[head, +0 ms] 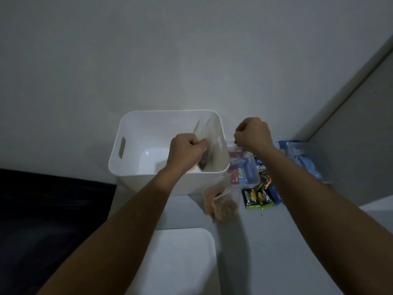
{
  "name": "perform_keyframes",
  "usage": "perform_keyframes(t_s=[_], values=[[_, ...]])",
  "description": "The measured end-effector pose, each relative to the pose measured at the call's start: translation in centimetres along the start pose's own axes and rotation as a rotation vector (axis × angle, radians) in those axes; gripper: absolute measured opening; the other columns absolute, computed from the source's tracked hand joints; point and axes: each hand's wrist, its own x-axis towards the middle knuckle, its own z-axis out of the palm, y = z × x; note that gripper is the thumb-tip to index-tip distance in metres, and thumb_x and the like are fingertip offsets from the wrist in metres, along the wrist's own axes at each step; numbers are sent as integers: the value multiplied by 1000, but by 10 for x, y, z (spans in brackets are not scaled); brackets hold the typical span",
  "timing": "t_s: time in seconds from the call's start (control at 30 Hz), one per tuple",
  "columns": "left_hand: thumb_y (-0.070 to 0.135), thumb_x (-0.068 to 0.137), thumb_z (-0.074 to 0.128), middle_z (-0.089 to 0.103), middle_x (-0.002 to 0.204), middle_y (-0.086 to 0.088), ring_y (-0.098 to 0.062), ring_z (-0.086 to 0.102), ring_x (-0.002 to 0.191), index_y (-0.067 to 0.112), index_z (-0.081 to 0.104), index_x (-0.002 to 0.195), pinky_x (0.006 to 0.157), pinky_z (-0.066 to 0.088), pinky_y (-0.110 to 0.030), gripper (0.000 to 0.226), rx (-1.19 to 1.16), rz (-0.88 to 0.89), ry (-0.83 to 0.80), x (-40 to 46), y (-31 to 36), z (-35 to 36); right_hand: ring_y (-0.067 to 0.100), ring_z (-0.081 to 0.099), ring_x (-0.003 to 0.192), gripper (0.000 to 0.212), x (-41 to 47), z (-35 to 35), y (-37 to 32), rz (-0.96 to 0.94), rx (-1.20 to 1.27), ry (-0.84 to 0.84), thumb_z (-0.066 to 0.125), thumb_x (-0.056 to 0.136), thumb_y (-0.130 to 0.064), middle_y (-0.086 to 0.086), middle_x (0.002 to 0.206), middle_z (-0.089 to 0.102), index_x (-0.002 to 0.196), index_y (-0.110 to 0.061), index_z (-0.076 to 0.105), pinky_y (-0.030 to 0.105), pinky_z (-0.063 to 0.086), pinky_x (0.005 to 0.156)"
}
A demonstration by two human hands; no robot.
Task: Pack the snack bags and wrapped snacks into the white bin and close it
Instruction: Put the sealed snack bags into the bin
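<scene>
Open bin (136,133), left half free

A dim corner of a home room

Plain pale wall (191,50) is meeting a light floor (265,241), with dark bedding (42,209) lying alongside and packaged snacks (258,196) sitting loose.

Dim, greyish light throughout, with no glare. Both forearms cast soft, dark shadows on the surface (276,241) below them. The clear snack bag (221,201) below the right hand (253,134) is smeared by motion blur; the bag (205,145) at the left hand (187,151) is blurred too. Straight edges bow toward the frame's corners.
</scene>
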Motion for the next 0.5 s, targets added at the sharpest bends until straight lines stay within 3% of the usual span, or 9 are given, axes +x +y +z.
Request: perform_keyframes(t_s=[0.07, 0.13, 0.27, 0.33, 0.4, 0.5], values=[[24, 84, 68, 36, 37, 9, -6, 36, 36, 18, 44, 41, 46, 33, -13, 49, 36, 48, -77, -25, -2, 0, 31, 71, 76, 14, -13, -4, 15, 26, -46, -87, 62, 78, -8, 16, 85, 73, 88, -5, 72, 44, 60, 76], [27, 85, 68, 39, 36, 11, -4, 40, 34, 20, 48, 43, 45, 32, -9, 46, 128, 63, -180, -50, -8, 2, 29, 72, 71, 13, -29, -8, 28, 11, -103, -260, 66, 82, -10, 17, 85, 73, 92, -2, 71, 44, 61, 75], [30, 84, 64, 67, 63, 0, -12, 59, 58, 15, 70, 68, 57, 41, -21, 23, 455, 103, -159, -77, -24, 13, 21, 64, 94, 19, -60, -3, 44, -189, -320, -528, 61, 87, -8, 12, 112, 69, 103, -3, 71, 37, 53, 93], [27, 86, 64, 69, 81, 0, -13, 58, 68, 16, 71, 86, 63, 44, -24, 13, 539, 80, -111, -83, -28, 22, 22, 60, 109, 31, -74, 5, 49, -269, -381, -568, 64, 85, -5, 9, 122, 65, 116, -8, 66, 33, 49, 97], [22, 85, 65, 68, 88, -1, -14, 58, 73, 16, 67, 91, 66, 47, -26, 8, 545, 66, -129, -86, -28, 33, 22, 58, 116, 40, -85, 13, 57, -306, -384, -554, 67, 84, -5, 7, 127, 61, 123, -12, 62, 32, 48, 98], [18, 84, 67, 67, 92, -2, -19, 64, 84, 17, 67, 96, 76, 55, -33, 11, 529, 77, -174, -90, -26, 43, 21, 60, 110, 28, -97, 20, 71, -346, -435, -484, 63, 88, -11, 6, 119, 66, 114, -17, 68, 35, 49, 96]])
